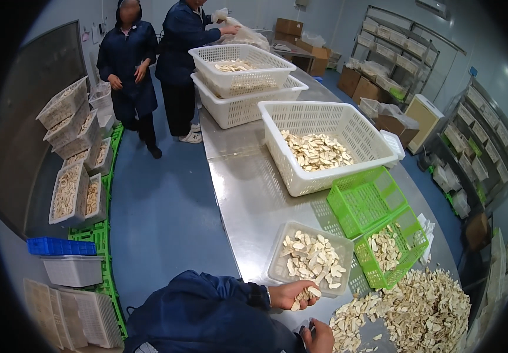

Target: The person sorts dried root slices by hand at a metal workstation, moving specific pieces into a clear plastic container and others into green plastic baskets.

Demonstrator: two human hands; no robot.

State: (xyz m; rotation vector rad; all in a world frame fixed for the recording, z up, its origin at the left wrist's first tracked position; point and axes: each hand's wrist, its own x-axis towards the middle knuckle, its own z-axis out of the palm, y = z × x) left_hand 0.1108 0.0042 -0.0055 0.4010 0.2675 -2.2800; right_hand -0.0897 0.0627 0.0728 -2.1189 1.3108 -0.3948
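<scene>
My left hand [292,294] is shut on a few pale dried slices [308,292] and hovers at the near edge of a clear plastic tray [281,270] half full of the same slices. Lower down, my right hand [320,337] rests at the table's near edge, beside a large loose pile of slices [418,306] on the steel table [248,188]. Its fingers are mostly cut off by the picture's edge. Both arms wear dark blue sleeves.
Two green baskets sit right of the tray, one empty [364,200], one with slices [392,247]. A big white basket [324,144] of slices and stacked white baskets [242,76] stand farther along. Two people in blue coats [127,65] stand at the far end. Racks of filled baskets [74,159] line the left.
</scene>
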